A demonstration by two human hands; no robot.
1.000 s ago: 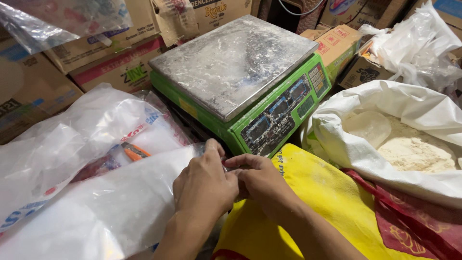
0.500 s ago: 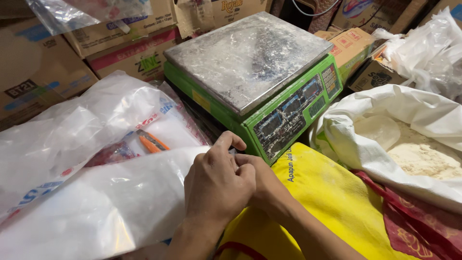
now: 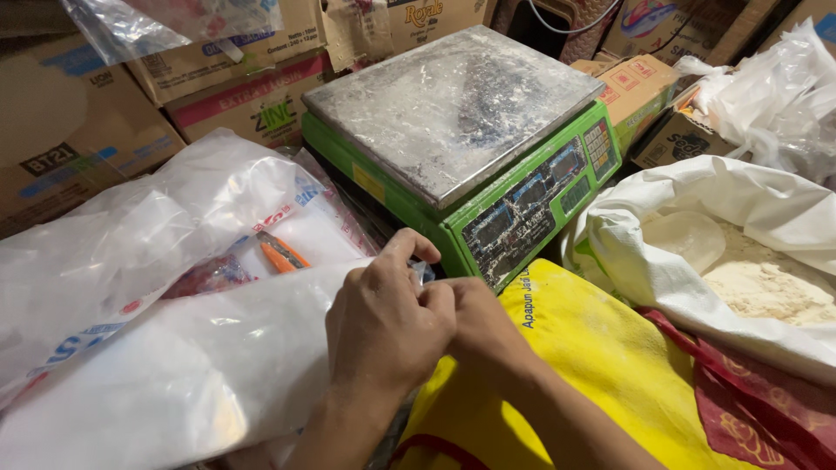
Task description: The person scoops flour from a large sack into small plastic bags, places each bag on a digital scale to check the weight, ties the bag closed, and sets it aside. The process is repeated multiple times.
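My left hand and my right hand are pressed together in front of the green scale. Both pinch the edge of a clear plastic bag that lies to the left; a scrap of its plastic shows between my fingertips. The fingers of my right hand are mostly hidden behind the left. The scale's steel platform is dusted with white powder and has nothing on it.
A white sack of pale flour stands open at the right. A yellow cloth lies under my forearms. More plastic bags pile up at the left, with an orange-handled tool among them. Cardboard boxes line the back.
Both hands have stayed joined at the bag's edge while the fingers work it slightly. The view has shifted, so the scale and sack sit a little further right.
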